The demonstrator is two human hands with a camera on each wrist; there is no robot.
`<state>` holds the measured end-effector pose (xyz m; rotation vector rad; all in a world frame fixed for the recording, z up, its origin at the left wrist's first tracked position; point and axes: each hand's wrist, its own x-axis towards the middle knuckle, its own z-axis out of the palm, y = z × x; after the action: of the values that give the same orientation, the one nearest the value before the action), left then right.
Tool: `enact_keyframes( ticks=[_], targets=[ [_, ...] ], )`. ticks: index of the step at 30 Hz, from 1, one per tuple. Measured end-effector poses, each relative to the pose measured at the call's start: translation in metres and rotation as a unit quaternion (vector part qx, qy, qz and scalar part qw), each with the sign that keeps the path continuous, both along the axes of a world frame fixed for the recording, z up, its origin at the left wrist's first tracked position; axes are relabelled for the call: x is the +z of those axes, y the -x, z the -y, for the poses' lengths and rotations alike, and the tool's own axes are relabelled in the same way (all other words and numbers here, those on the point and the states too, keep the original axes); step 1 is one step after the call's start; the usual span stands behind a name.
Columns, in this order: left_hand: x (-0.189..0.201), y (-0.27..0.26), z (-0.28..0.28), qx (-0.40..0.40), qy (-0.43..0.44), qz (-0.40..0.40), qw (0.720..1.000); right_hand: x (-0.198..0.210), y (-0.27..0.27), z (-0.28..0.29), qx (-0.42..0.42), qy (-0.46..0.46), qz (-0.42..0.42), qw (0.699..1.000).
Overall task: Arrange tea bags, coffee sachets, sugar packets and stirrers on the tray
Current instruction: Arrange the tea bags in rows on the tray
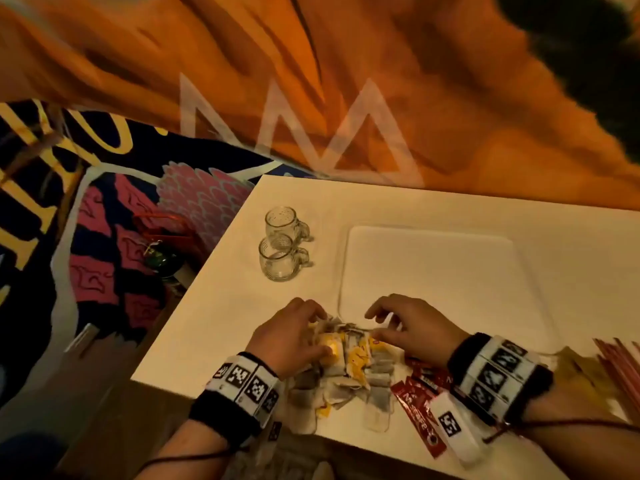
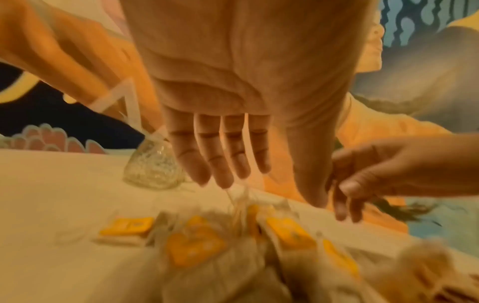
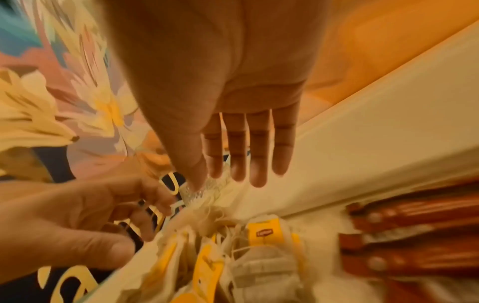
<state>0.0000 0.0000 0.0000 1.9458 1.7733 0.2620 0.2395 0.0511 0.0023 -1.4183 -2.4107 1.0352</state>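
A heap of tea bags [image 1: 349,368] with yellow tags and tangled strings lies at the table's near edge, just in front of the white tray [image 1: 433,271], which holds nothing. My left hand [image 1: 320,336] hovers over the heap's left side with fingers spread; its fingertips [image 2: 228,180] touch loose strings above the tea bags [image 2: 194,248]. My right hand [image 1: 375,323] reaches over the heap's right side, fingers [image 3: 256,176] extended above the tea bags [image 3: 261,233], gripping nothing. Red coffee sachets [image 1: 419,393] lie to the right of the heap.
Two glass mugs [image 1: 284,244] stand left of the tray, near the table's left edge. Thin stirrers [image 1: 616,368] and yellowish packets [image 1: 571,362] lie at the far right. An orange cloth [image 1: 346,81] rises behind the table. A patterned rug [image 1: 104,237] covers the floor to the left.
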Motion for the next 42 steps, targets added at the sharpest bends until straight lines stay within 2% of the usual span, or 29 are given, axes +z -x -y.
enact_keyframes(
  ticks=[4,8,14,19,23,28,31,34,37,42],
  targets=[
    [-0.014,-0.008,-0.006,-0.056,0.058,-0.029,0.996,-0.006,0.028,-0.009,0.021,-0.035,0.11,0.993],
    [-0.023,-0.004,-0.013,-0.067,0.056,-0.071,0.994,-0.017,0.044,-0.015,0.016,-0.047,0.167,0.985],
    [-0.027,-0.005,-0.021,-0.059,0.054,-0.063,0.995,-0.022,0.056,-0.022,-0.002,-0.062,0.176,0.982],
    [-0.031,0.006,-0.022,-0.017,0.027,0.007,0.999,-0.016,0.047,-0.022,-0.033,-0.067,0.136,0.988],
    [-0.019,0.017,-0.024,0.001,0.001,0.143,0.99,0.002,0.027,-0.016,-0.062,-0.048,0.076,0.994],
    [-0.002,0.017,-0.026,0.092,0.006,0.311,0.946,0.051,0.006,-0.004,-0.022,0.004,0.003,1.0],
    [0.006,0.008,-0.026,0.112,0.02,0.362,0.925,0.073,0.003,0.002,0.022,0.064,-0.051,0.996],
    [0.013,-0.005,-0.024,0.107,0.062,0.43,0.894,0.079,0.008,0.006,0.057,0.135,-0.12,0.982],
    [0.02,-0.016,-0.021,0.106,0.112,0.461,0.874,0.07,0.013,0.007,0.028,0.129,-0.139,0.981],
    [0.029,-0.03,-0.013,0.106,0.186,0.538,0.815,0.058,0.011,0.009,-0.044,0.125,-0.133,0.982]
  ],
)
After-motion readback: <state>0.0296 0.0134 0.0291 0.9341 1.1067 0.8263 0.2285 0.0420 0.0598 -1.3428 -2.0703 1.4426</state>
